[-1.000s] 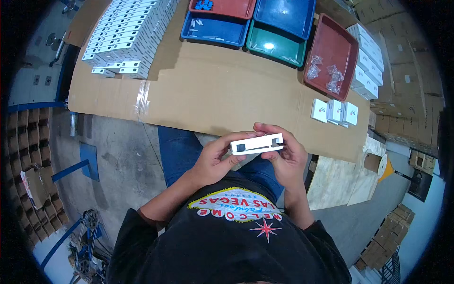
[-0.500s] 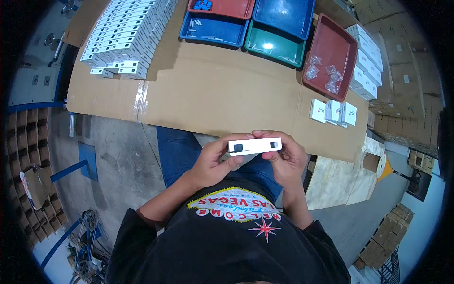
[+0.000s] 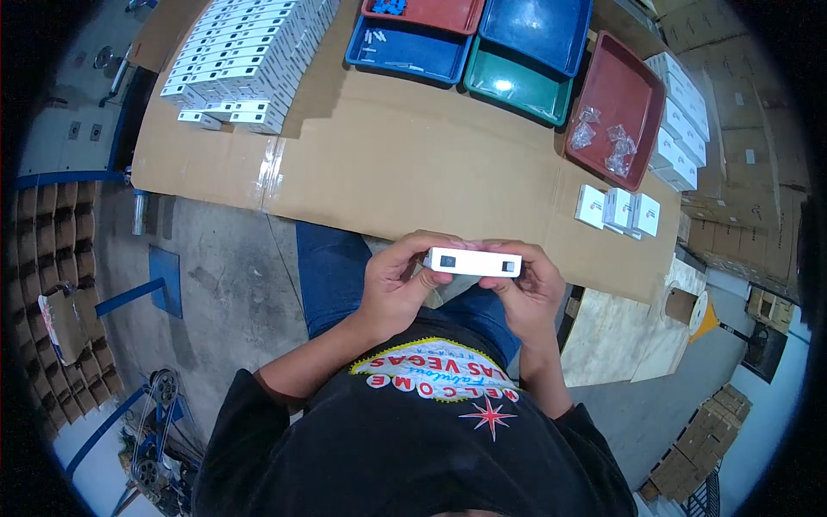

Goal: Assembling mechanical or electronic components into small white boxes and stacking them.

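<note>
A slim white rectangular device (image 3: 475, 262) with two small dark square openings along its narrow side is held level in front of my body. My left hand (image 3: 394, 284) is closed around its left end, thumb underneath and fingers behind. My right hand (image 3: 531, 289) pinches the right end in the same way, with its thumb below the edge. Both hands are above my lap, just off the table's near edge. At the far left of the table (image 3: 413, 164) stands a large stack of similar white devices (image 3: 233, 73).
Blue trays (image 3: 405, 53) (image 3: 534, 34), a green tray (image 3: 517, 84) and red trays hold small parts; the right red tray (image 3: 624, 86) has clear plastic bags (image 3: 618, 151). Small white boxes (image 3: 618, 208) sit at the right, with more white boxes (image 3: 679, 125) stacked behind.
The whole view has shifted slightly, so the table and trays appear farther right. The device has turned slightly, and my left fingers have shifted around its left end; both hands keep hold.
</note>
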Motion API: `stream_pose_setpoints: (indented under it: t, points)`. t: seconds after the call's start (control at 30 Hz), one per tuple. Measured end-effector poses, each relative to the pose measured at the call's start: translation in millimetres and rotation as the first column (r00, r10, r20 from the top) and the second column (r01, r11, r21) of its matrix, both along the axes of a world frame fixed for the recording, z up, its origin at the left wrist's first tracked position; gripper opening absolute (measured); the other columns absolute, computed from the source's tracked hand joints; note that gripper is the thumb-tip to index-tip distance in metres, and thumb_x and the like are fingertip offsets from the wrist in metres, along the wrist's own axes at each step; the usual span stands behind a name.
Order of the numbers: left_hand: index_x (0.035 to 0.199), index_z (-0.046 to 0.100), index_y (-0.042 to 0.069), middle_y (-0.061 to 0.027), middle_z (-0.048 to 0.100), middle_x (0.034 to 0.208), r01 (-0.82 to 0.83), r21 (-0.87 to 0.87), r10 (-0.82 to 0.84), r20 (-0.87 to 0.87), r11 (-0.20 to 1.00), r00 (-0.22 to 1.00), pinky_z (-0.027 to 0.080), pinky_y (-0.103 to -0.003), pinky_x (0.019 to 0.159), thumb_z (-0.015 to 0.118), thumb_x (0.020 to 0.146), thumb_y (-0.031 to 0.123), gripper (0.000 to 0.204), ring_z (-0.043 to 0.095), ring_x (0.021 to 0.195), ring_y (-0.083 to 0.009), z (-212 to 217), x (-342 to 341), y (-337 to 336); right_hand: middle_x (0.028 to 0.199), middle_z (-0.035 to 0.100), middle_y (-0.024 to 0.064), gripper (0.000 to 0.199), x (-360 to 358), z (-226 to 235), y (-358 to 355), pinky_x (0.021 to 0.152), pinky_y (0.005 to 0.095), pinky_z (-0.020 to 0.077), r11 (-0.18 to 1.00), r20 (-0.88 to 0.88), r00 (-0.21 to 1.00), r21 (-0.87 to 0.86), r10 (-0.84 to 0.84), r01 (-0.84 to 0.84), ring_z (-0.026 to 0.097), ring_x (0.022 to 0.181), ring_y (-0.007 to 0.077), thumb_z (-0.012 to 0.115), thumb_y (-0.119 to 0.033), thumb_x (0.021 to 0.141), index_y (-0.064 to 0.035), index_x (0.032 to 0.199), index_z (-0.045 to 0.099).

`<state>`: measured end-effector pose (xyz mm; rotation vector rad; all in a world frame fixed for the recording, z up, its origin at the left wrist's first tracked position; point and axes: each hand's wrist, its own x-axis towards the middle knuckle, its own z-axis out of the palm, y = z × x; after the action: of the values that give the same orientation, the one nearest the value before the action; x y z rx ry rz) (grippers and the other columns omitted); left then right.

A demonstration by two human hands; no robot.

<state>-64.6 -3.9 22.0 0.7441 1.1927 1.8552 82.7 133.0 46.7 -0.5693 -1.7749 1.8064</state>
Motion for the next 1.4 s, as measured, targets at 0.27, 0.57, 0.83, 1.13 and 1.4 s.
stream_pose_setpoints:
  t: [0.27, 0.57, 0.83, 1.13, 1.4]
  points:
    - [0.137, 0.053, -0.001, -0.0084, 0.068, 0.121, -0.072, -0.124, 0.087, 0.12, 0.99, 0.989, 0.049, -0.03, 0.1, 0.069, 0.1, 0.007, 0.041, 0.064, 0.114, -0.0168, -4, -3, 17, 0.106, 0.073, 0.0088, 0.034, -18, -25, 6, 0.09, 0.0307, 0.0561, 0.983, 0.216, 0.969, -0.112, -0.118, 0.145, 0.069, 0.097, 0.0156, 0.076, -0.005, 0.093, 0.0024, 0.123, 0.064]
    - [0.146, 0.042, 0.0, -0.0113, 0.065, 0.129, -0.197, -0.193, 0.221, 0.108, 0.961, 0.969, 0.05, -0.031, 0.099, 0.06, 0.106, 0.015, 0.046, 0.062, 0.117, -0.0157, -20, -14, 12, 0.142, 0.057, 0.0182, 0.061, -48, -37, -21, 0.101, 0.0385, 0.0513, 0.95, 0.18, 0.973, 0.301, -0.144, 0.084, 0.059, 0.128, 0.0252, 0.077, -0.008, 0.09, 0.0007, 0.144, 0.05]
    - [0.153, 0.037, 0.001, -0.017, 0.05, 0.151, -0.198, -0.041, 0.192, -0.128, 0.979, 0.973, 0.04, -0.04, 0.115, 0.042, 0.112, 0.036, 0.054, 0.053, 0.137, -0.0279, -24, -27, -29, 0.124, 0.062, 0.0126, 0.037, -96, -67, -31, 0.097, 0.0346, 0.05, 0.991, 0.209, 0.977, 0.135, -0.034, 0.005, 0.063, 0.11, 0.0204, 0.059, -0.014, 0.104, 0.0012, 0.138, 0.056]
    - [0.131, 0.057, 0.003, -0.0067, 0.07, 0.104, -0.563, -0.477, 0.431, -0.364, 0.675, 0.825, 0.051, -0.028, 0.078, 0.059, 0.105, 0.016, 0.029, 0.064, 0.089, -0.0113, -151, -73, -125, 0.117, 0.066, 0.011, 0.037, -235, -72, -25, 0.093, 0.0317, 0.0515, 0.989, -0.044, 0.994, -0.102, 0.103, -0.107, 0.065, 0.105, 0.017, 0.067, -0.002, 0.096, 0.0012, 0.13, 0.052]
    - [0.119, 0.063, 0.004, -0.0078, 0.071, 0.089, -0.631, -0.527, 0.412, -0.481, 0.57, 0.774, 0.052, -0.031, 0.063, 0.069, 0.096, 0.017, 0.028, 0.066, 0.068, -0.0158, -158, -75, -123, 0.116, 0.066, 0.0147, 0.057, -358, -28, -51, 0.08, 0.0359, 0.0572, 0.968, -0.137, 0.979, 0.221, 0.152, -0.12, 0.067, 0.106, 0.0209, 0.074, -0.002, 0.088, -0.0048, 0.139, 0.05]
